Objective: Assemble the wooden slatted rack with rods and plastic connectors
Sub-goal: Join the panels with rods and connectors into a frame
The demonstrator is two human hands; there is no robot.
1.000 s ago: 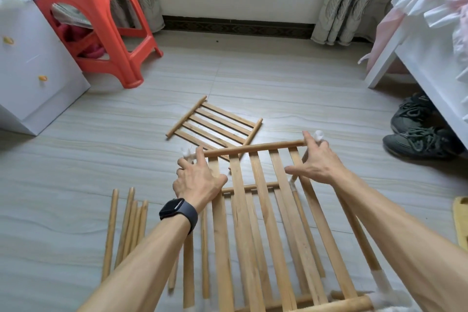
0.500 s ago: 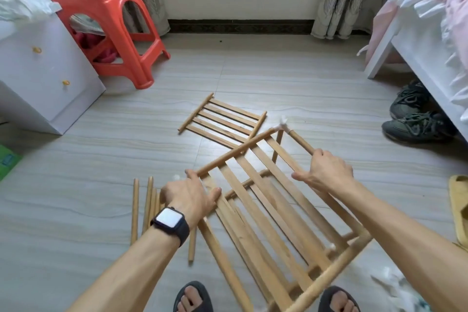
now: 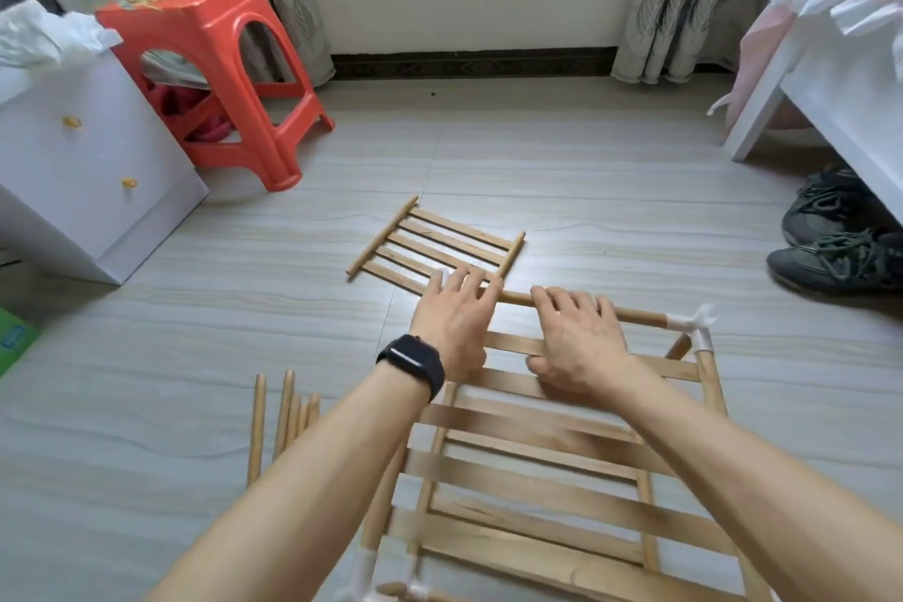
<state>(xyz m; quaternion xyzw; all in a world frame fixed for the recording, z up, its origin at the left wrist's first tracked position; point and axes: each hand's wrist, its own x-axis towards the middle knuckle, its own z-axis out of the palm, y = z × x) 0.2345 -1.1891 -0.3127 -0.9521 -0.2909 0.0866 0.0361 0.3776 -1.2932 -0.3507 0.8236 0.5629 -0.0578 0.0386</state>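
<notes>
The partly built wooden slatted rack (image 3: pixel 537 464) lies in front of me, its slats running left to right. Along its far edge runs a top rod (image 3: pixel 635 314), ending at the right in a white plastic connector (image 3: pixel 696 324). My left hand (image 3: pixel 457 315) rests with straight, spread fingers on the rod's left end. My right hand (image 3: pixel 579 340) curls its fingers over the rod beside it, thumb down on a slat. More white connectors (image 3: pixel 364 574) sit at the near left corner. A spare slatted panel (image 3: pixel 435 242) lies flat on the floor just beyond my hands.
Several loose rods (image 3: pixel 283 416) lie on the floor to the left of the rack. A red plastic stool (image 3: pixel 220 64) and a white drawer cabinet (image 3: pixel 73 171) stand at far left. Dark shoes (image 3: pixel 840 244) sit under a white bed (image 3: pixel 840 78) at right.
The rack has been turned, so its slats now run crosswise instead of away from me. Both hands have shifted onto the far rod, close together.
</notes>
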